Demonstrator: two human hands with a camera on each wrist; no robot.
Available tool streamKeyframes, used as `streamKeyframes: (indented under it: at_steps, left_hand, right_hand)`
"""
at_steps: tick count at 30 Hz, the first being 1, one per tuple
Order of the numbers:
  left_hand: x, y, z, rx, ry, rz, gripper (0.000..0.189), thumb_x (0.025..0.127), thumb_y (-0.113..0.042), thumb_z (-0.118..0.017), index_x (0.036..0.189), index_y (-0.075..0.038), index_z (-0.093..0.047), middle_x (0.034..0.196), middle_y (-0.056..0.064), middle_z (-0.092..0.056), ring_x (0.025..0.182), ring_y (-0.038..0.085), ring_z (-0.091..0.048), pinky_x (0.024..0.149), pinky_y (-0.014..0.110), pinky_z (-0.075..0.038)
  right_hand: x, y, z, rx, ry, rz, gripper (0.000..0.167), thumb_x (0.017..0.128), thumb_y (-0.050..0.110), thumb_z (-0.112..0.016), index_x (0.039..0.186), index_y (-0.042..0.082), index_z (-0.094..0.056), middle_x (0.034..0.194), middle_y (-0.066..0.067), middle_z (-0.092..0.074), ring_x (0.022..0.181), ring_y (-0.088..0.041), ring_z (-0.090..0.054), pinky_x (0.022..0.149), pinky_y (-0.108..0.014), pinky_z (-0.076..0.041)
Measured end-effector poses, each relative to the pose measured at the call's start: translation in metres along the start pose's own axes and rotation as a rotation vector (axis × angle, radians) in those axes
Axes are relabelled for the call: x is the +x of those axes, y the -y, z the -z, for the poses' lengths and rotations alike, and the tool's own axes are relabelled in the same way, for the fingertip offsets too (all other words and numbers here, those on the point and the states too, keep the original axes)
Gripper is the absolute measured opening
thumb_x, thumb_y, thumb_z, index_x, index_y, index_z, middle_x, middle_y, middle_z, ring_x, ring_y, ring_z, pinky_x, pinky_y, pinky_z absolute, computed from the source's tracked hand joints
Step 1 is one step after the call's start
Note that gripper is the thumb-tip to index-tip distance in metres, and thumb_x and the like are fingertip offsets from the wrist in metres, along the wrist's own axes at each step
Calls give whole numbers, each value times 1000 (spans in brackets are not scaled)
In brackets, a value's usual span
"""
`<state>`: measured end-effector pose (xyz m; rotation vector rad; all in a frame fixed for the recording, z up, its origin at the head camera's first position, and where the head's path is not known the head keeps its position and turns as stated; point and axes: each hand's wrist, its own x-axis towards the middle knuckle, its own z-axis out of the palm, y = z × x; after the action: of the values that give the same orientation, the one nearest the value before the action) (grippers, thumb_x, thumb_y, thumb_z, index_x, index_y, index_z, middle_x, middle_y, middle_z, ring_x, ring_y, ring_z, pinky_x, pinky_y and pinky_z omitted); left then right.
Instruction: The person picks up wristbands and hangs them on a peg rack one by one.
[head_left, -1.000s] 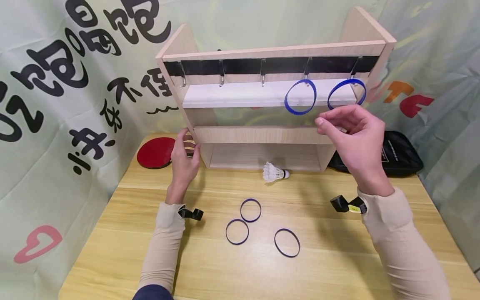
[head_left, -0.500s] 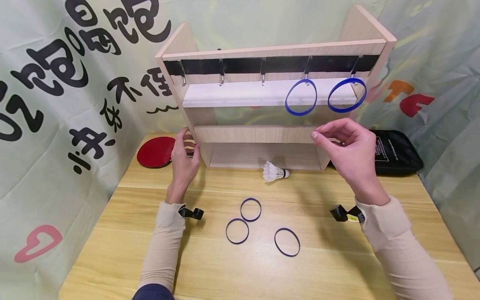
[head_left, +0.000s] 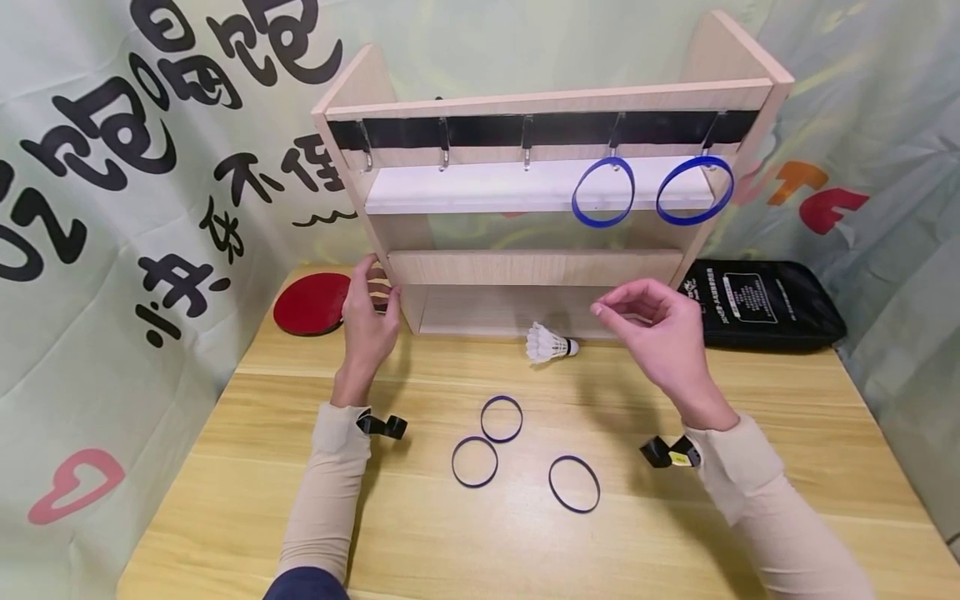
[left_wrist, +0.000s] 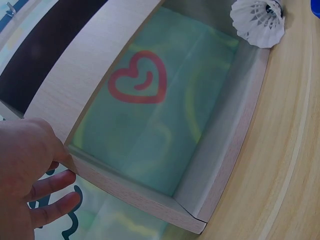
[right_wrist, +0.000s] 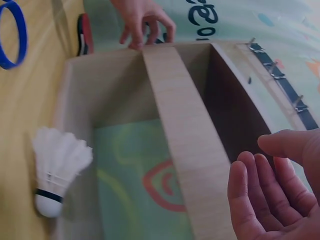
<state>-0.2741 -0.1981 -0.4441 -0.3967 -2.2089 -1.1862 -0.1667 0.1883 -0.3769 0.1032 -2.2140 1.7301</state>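
My left hand (head_left: 367, 325) grips the left side panel of a pale wooden rack (head_left: 536, 268), with its outer fingers (left_wrist: 55, 210) spread off the panel in the left wrist view. In front of the rack's lower right part, my right hand (head_left: 656, 342) hangs in the air, fingers loosely bent and nothing between them. Two blue rings hang from the rack's hooks: one blue ring (head_left: 600, 223) on the fourth hook, another blue ring (head_left: 686, 222) on the rightmost. Three thin dark blue rings lie on the table, the nearest ring (head_left: 583, 512) apart from the other two.
A white shuttlecock (head_left: 547, 344) lies on its side at the rack's front edge. Left of the rack is a red table tennis bat (head_left: 311, 304), and to the right a black zipped case (head_left: 765, 304). Three hooks (head_left: 527, 158) on the black strip hold nothing. Printed cloth hangs behind.
My right hand has come down and left from beside the rightmost hanging ring, uncovering that ring and the black case. The left hand has stayed on the rack.
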Motion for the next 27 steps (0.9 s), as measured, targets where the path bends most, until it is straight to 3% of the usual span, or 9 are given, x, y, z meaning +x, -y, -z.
streamKeyframes:
  at_steps: [11, 19, 27]
  left_hand:
    - [-1, 0, 1, -1, -6, -8, 54, 103, 0, -69, 153, 1, -48, 126, 29, -68, 102, 42, -74, 83, 58, -68]
    - [1, -2, 1, 0, -5, -7, 54, 103, 0, -69, 153, 1, -48, 126, 29, -69, 103, 42, -74, 84, 58, -68]
    - [0, -3, 1, 6, -9, -10, 53, 103, 1, -69, 152, 0, -49, 126, 29, -69, 102, 42, -75, 82, 60, -68]
  right_hand:
    - [-8, -26, -23, 13, 102, -7, 15, 92, -1, -84, 100, -7, -72, 90, 19, -77, 85, 1, -76, 80, -18, -66]
    - [-14, -36, -34, 15, 157, -68, 15, 91, -4, -83, 101, -8, -72, 98, -13, -80, 86, 0, -75, 79, -18, -66]
    - [-19, -51, -48, -39, 211, -109, 13, 92, -2, -83, 101, -5, -74, 103, -22, -78, 85, -3, -73, 79, -17, -65]
